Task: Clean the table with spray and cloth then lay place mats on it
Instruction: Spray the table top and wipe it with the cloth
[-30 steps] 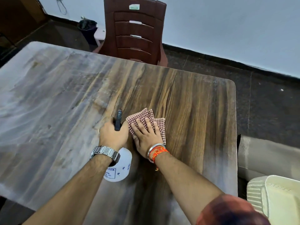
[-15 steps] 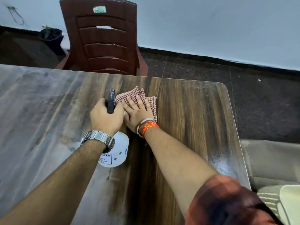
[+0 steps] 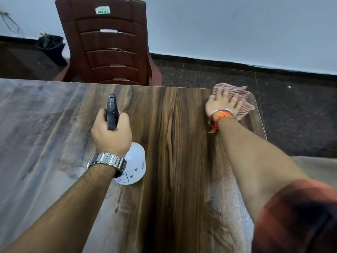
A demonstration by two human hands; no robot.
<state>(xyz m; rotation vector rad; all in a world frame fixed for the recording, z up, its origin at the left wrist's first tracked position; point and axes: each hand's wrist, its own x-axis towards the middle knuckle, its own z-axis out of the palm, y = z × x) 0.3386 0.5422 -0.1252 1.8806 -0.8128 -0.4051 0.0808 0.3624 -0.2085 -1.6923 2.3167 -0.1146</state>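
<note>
Clenched around the black trigger head, my left hand [image 3: 111, 136] grasps the spray bottle [image 3: 134, 164] at centre frame, its white body hanging below my wrist just above the table [image 3: 175, 179]. My right hand [image 3: 221, 105] lies flat, fingers spread, pressing the checked cloth [image 3: 243, 101] down at the table's far right corner, upper right of the frame; it pins the cloth rather than gripping it. Cleaning is under way, by my judgement not finished. The middle band of the wood shows dark and clear, while the left half of the frame carries a grey, streaked haze. A filmy wet patch sits at lower right beside my right forearm, and a small run of liquid lies on the wood below the bottle. I judge these areas want wiping. No place mats are visible anywhere in view, so that step is not yet begun. Surroundings: a brown plastic chair [image 3: 109, 46] stands behind the far edge at upper centre, and a dark bin [image 3: 52, 47] sits on the floor at upper left, well apart from the work. Nothing rests on the tabletop to obstruct the cloth. The bottle occupies one hand and must be set down off the wiped surface before mats are laid.
</note>
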